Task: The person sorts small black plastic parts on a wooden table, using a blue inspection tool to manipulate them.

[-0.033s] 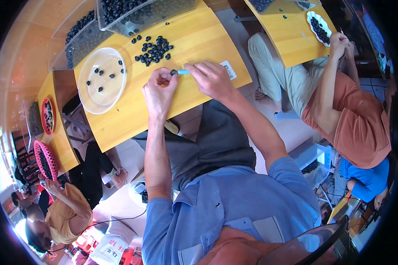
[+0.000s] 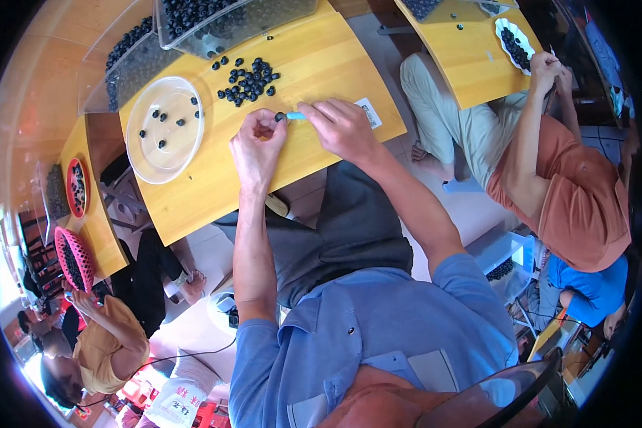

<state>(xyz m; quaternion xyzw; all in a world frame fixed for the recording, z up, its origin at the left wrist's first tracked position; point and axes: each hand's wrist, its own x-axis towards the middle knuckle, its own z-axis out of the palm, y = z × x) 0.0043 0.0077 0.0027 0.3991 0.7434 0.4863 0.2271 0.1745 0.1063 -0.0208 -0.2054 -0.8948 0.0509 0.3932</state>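
Note:
My left hand (image 2: 258,143) pinches a small dark round piece (image 2: 280,117) between thumb and fingertips, just above the table. My right hand (image 2: 341,128) grips a slim light-blue stick-like tool (image 2: 295,115), its tip against or very near that piece. What the tool ends in is too small to tell. Beyond my hands lies a loose heap of similar dark round pieces (image 2: 250,84) on the yellow wooden table (image 2: 321,57). To the left of the heap, a round clear plastic tray (image 2: 146,146) holds several more, spread apart.
Clear bins (image 2: 214,46) full of dark pieces stand along the table's far edge. A white label (image 2: 368,113) lies right of my right hand. Co-workers sit at side tables, with a white dish (image 2: 503,32) at right and a red basket (image 2: 85,260) at left.

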